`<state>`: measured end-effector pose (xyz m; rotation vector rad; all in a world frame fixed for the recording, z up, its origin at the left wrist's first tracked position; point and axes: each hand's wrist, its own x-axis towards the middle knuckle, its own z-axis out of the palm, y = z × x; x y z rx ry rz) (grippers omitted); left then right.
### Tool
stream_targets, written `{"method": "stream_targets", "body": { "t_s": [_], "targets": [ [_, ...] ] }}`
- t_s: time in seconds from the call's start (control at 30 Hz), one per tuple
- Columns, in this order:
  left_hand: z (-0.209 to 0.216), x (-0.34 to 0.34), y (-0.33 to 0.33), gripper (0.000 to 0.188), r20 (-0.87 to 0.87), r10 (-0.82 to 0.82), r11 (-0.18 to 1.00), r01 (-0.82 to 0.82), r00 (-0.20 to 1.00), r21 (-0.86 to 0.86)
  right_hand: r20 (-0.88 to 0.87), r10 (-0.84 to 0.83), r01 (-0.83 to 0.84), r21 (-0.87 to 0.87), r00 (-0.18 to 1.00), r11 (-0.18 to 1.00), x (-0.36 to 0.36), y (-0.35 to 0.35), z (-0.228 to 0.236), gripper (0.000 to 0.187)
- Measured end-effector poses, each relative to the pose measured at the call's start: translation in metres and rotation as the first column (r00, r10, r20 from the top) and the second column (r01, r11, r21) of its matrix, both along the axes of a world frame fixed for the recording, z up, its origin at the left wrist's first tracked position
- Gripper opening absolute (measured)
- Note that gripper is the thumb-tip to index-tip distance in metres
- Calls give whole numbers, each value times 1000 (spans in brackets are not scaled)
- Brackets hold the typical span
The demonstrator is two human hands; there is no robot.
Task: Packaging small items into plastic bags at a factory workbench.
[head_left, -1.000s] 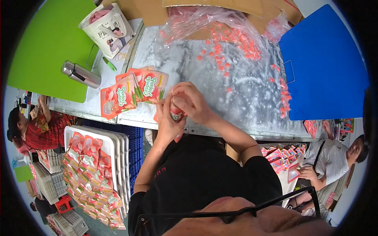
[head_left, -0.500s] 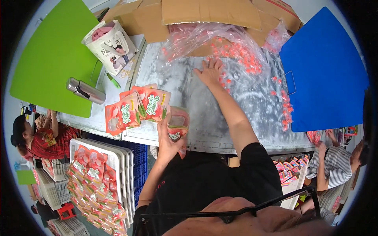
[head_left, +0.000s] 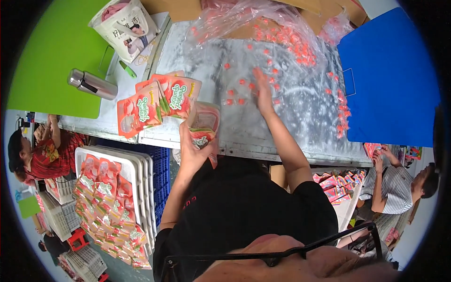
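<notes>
At the table's near edge, my left hand (head_left: 191, 148) is closed around a red-and-clear pouch (head_left: 206, 115) held upright. Just left of it lie several flat printed pouches (head_left: 177, 96), overlapping on the metal table top (head_left: 206, 61). My right hand (head_left: 264, 91) is stretched out over the middle of the table, turned on edge, its fingers extended and a little blurred. Small clear-wrapped pinkish-red pieces (head_left: 241, 101) lie scattered on both sides of it. More of these pieces (head_left: 300, 49) are heaped by an open clear plastic bag (head_left: 225, 21) at the back.
A steel flask (head_left: 93, 84), a green-handled tool (head_left: 127, 69) and a white tote bag (head_left: 123, 30) stand or lie at left. A blue board (head_left: 390, 77) rises at right, a green one (head_left: 47, 56) at left. Stacked white trays (head_left: 136, 176) hold pouches below. Two people work at the sides.
My right hand has pulled back from the heap toward me, and more wrapped pieces now lie spread across the middle. My left hand still grips the pouch. The whole view has shifted slightly.
</notes>
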<state>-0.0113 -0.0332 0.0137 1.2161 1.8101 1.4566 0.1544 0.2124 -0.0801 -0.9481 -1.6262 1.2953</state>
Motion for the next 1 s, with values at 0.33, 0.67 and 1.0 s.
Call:
{"method": "stream_targets", "body": {
  "t_s": [0.33, 0.67, 1.0],
  "targets": [
    [0, -3, -18, 72, 27, 42, 999, -43, 999, 7, 343, 20, -154, 370, 939, 916, 27, 7, -22, 49],
    [1, -7, -20, 70, 35, 68, 998, -69, 997, 15, 794, 21, -584, 429, 608, 688, -22, -45, 4, 79],
    [-7, -8, -17, 69, 62, 67, 998, -67, 996, 10, 739, 27, -579, 504, 673, 641, -75, -26, 4, 77]
  ]
}}
